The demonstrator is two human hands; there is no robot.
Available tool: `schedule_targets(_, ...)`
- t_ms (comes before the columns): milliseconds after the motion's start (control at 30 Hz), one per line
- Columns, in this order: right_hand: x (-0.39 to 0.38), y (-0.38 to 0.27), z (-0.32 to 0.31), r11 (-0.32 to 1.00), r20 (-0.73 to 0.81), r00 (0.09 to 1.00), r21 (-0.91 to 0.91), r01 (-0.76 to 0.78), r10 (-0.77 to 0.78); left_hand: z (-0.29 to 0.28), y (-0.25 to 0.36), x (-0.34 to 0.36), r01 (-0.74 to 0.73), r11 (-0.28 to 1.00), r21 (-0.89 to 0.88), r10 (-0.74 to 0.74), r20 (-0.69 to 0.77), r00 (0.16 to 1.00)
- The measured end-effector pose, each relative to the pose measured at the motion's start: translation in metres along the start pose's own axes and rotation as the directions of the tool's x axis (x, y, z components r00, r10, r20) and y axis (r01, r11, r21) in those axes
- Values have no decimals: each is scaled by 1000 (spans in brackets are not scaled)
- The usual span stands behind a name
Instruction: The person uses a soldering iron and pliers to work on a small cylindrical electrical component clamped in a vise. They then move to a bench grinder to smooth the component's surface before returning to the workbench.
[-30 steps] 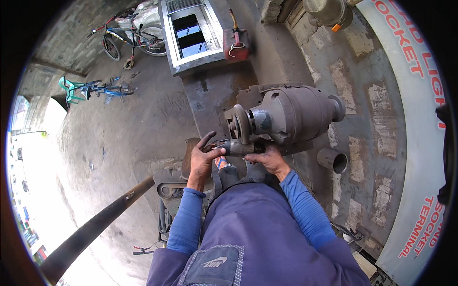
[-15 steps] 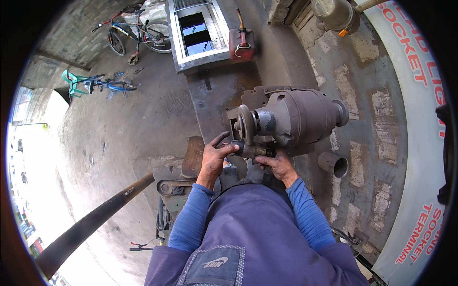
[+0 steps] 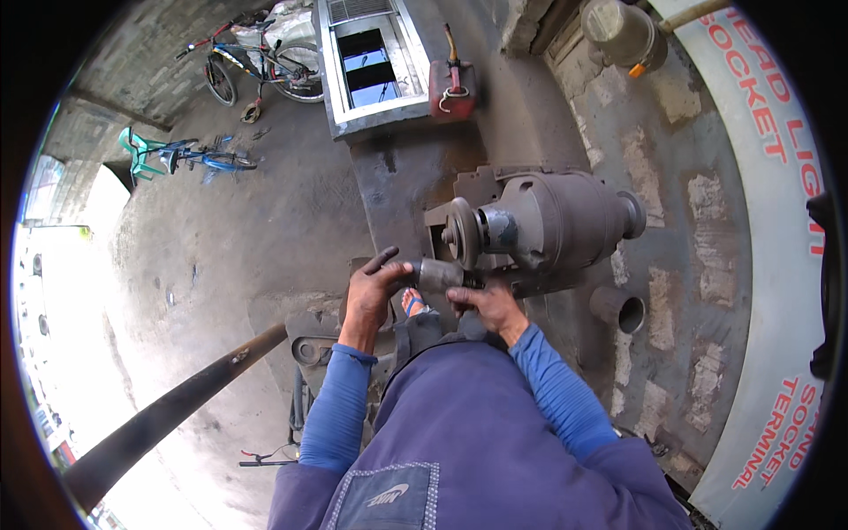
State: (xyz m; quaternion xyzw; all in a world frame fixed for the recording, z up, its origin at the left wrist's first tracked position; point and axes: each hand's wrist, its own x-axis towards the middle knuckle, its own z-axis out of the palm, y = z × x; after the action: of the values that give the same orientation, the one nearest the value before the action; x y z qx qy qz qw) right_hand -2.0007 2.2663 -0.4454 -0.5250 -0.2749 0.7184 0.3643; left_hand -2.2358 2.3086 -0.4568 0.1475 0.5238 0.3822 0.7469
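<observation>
My left hand [image 3: 382, 284] is closed round the left end of a short metal cylinder [image 3: 435, 276], with its index finger raised. My right hand [image 3: 484, 305] grips the cylinder's darker right end, thumb on top. The part lies horizontally just below the wheel [image 3: 464, 231] on the shaft of a heavy, dust-covered bench grinder motor [image 3: 565, 221]; whether it touches the wheel I cannot tell. Under my arms show my purple top, dark trousers and a sandaled foot [image 3: 412, 300].
A slanting post [image 3: 177, 406] stands left. Right are an open pipe [image 3: 618, 309], a hanging canister [image 3: 618, 35] and a banner [image 3: 733, 115]. Beyond are a red jerrycan [image 3: 453, 93] by a framed opening [image 3: 389, 106], two bicycles [image 3: 265, 66] and a green plastic chair [image 3: 140, 155].
The cylinder has turned, showing a lighter metal face. My hands shifted right, then back left below the wheel. The whole view has shifted slightly.
</observation>
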Motion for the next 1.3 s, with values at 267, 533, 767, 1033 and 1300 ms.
schedule_targets(267,-3,8,-24,997,3,999,57,-51,51,12,-10,-5,57,998,24,-58,19,998)
schedule_targets(533,-16,-2,-40,995,-89,993,70,-65,72,36,-24,11,113,993,-34,-110,80,991)
schedule_targets(767,5,6,-32,985,11,988,74,-153,153,18,-19,7,135,989,-63,-141,-92,986)
schedule_targets(1033,0,6,-31,987,19,992,99,-128,126,23,-11,4,149,989,11,-148,-50,988)
schedule_targets(1300,-9,8,-31,994,-59,998,112,7,-1,36,-10,4,149,985,89,-150,6,989)
